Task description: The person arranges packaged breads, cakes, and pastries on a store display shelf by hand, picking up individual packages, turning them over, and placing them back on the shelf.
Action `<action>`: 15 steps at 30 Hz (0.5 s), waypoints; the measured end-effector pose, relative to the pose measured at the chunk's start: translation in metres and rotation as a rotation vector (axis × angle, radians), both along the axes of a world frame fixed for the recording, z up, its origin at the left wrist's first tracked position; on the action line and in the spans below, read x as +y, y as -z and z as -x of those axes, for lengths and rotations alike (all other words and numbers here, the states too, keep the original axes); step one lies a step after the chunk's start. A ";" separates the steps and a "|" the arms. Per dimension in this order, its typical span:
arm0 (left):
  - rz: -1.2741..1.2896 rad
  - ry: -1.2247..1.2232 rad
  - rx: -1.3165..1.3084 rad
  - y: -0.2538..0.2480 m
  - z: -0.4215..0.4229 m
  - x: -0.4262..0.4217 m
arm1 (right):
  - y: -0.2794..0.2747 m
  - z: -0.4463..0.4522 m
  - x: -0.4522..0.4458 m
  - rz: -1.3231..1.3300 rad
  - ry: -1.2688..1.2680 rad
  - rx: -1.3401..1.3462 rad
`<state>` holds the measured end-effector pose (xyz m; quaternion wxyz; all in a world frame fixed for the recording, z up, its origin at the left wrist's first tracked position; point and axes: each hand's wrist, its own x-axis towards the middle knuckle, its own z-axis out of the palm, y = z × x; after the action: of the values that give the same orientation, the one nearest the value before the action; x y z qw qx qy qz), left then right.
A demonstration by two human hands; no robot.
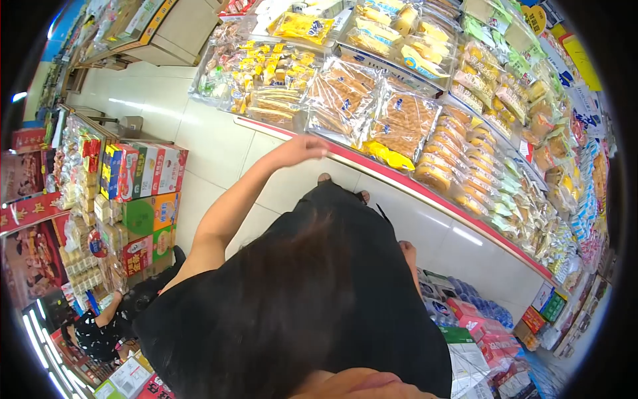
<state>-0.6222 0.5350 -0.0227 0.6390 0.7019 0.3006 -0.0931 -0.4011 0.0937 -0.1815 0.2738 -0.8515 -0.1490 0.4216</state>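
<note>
My left hand (302,150) reaches out over the red-edged front of a display shelf (399,178), its fingers loosely bent, with nothing visible in it. Nearest to it are clear bags of flat brown pastries (342,98). Beside them lie another bag of brown pastries (402,120) and a yellow packet (389,155). My right hand (407,253) hangs low by my side, partly hidden by my black clothing; its fingers do not show well enough to tell what it holds. A thin dark strip (383,213) shows near my clothing, apart from that hand.
Rows of packaged round buns (441,151) continue along the shelf. Stacked boxes (151,171) stand at the left. Another person (96,336) is by the goods at the lower left. Pink packs (488,336) and bottles (475,299) are at the lower right. Pale floor tiles (212,149) lie between.
</note>
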 end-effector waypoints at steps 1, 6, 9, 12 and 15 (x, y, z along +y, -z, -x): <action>-0.094 -0.096 -0.094 -0.004 -0.008 0.007 | 0.005 -0.007 -0.002 -0.048 0.071 0.022; -0.434 -0.336 -0.145 -0.028 -0.045 0.036 | 0.036 -0.035 -0.021 -0.142 0.207 0.155; -0.877 -0.347 -0.185 -0.012 -0.059 0.060 | 0.036 -0.036 -0.043 -0.140 0.244 0.141; -1.074 -0.378 -0.104 0.014 -0.068 0.082 | 0.035 -0.029 -0.070 -0.100 0.281 0.082; -1.157 -0.294 -0.015 0.021 -0.076 0.093 | 0.018 -0.011 -0.086 0.015 0.206 -0.049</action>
<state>-0.5462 0.6285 -0.0441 0.1609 0.8877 0.3919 0.1801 -0.3899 0.0073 -0.1999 0.3058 -0.8744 -0.0641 0.3712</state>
